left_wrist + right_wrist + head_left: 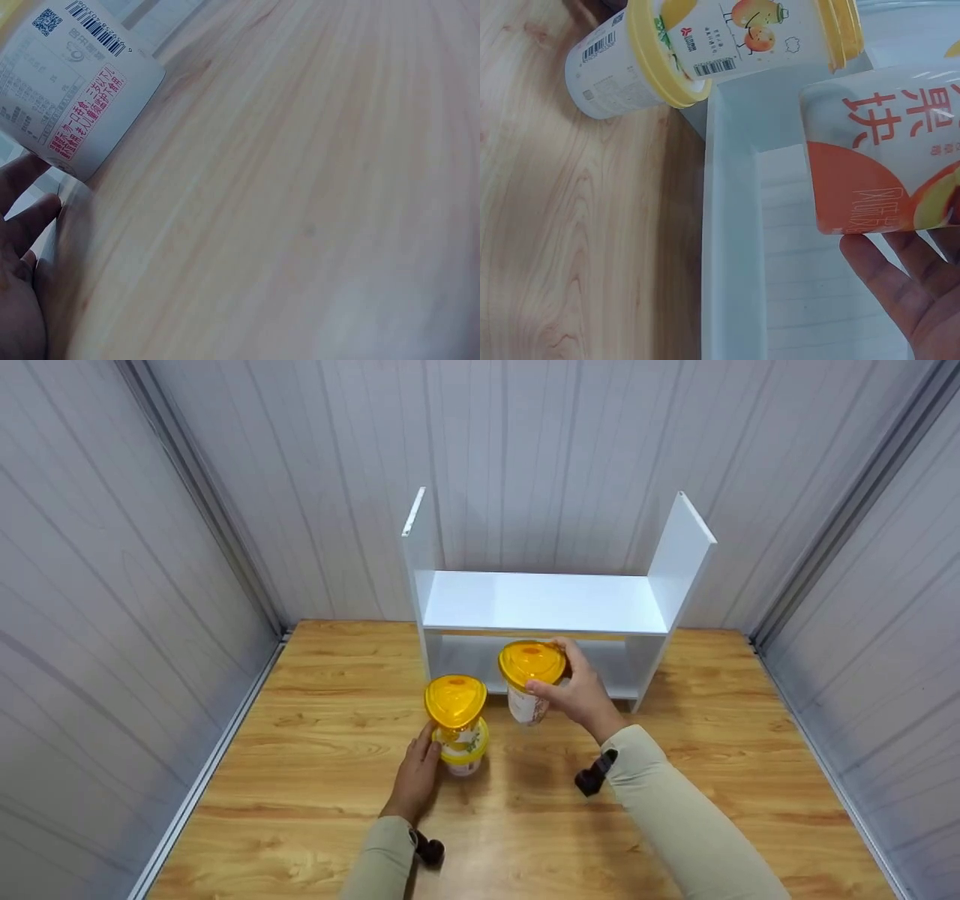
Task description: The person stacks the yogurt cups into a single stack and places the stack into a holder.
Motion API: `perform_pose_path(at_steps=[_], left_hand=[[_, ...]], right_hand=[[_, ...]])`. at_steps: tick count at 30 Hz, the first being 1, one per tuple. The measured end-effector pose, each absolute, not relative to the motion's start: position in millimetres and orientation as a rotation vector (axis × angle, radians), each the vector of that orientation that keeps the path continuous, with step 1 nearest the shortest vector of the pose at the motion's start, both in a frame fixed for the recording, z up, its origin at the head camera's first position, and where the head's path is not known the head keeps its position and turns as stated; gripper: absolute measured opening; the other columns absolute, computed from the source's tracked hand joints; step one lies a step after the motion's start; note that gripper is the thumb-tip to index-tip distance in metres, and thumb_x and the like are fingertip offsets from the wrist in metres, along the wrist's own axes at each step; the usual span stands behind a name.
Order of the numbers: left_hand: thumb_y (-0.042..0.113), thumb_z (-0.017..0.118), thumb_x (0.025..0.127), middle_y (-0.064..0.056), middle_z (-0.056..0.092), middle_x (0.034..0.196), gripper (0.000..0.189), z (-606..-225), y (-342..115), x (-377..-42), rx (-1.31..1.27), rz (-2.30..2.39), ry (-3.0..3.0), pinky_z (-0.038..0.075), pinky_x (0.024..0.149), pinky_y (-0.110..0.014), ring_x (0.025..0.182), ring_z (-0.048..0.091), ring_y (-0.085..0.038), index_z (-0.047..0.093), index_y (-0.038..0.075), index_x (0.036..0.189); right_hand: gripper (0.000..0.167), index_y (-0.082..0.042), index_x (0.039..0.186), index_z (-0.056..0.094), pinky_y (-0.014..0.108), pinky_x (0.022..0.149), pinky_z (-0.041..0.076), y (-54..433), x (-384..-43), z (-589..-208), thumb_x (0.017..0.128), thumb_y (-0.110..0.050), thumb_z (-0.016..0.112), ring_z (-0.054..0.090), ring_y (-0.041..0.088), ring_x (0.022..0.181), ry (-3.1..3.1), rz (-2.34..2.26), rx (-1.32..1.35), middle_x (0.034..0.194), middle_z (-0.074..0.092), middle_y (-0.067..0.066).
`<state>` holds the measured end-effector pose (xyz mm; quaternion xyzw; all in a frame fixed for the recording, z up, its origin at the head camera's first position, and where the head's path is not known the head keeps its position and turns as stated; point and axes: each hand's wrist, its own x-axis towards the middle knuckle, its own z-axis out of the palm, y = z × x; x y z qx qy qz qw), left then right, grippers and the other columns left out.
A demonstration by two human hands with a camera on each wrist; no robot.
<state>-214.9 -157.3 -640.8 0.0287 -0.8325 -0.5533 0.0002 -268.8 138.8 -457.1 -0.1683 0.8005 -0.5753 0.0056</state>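
My right hand (581, 694) grips a fruit cup with a domed yellow lid (532, 661), raised in front of the white shelf. Red lettering and an orange patch mark this cup (862, 150) in the right wrist view. Left of it, two more fruit cups are stacked on the table: the upper cup (455, 701) stands on the lid of the lower cup (463, 769). The fingers of my left hand (414, 776) lie along the left side of the lower cup. In the left wrist view, fingertips come right at the base of a printed cup (90, 90).
A white two-tier shelf (544, 601) with tall side panels stands behind the cups, near the back wall (540, 457). The wood-grain table (322, 780) extends around it, with panelled walls on the left and right.
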Motion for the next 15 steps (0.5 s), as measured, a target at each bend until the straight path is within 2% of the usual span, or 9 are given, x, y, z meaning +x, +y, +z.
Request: perform_pose_path(at_steps=[5,15], left_hand=[[0.055,0.034,0.107,-0.003,0.028,0.165,0.06,-638.5,-156.7,-213.5,0.137,-1.759,-2.628,0.011,0.12,-0.064,0.154,0.008,-0.039,0.026,0.031,0.162],[0.064,0.031,0.104,-0.005,0.028,0.165,0.066,-640.4,-157.3,-213.8,0.099,-1.763,-2.611,0.012,0.12,-0.065,0.154,0.009,-0.04,0.026,0.032,0.162]], right_hand=[[0.075,-0.015,0.14,0.044,0.045,0.096,0.053,135.0,-269.8,-450.4,0.081,-0.037,0.085,0.06,0.028,0.114,2.502,-1.799,-0.561,0.129,0.059,0.012],[0.078,-0.019,0.143,0.04,0.043,0.099,0.051,126.0,-270.2,-436.2,0.082,-0.048,0.081,0.059,0.025,0.115,2.51,-1.778,-0.585,0.129,0.058,0.008]])
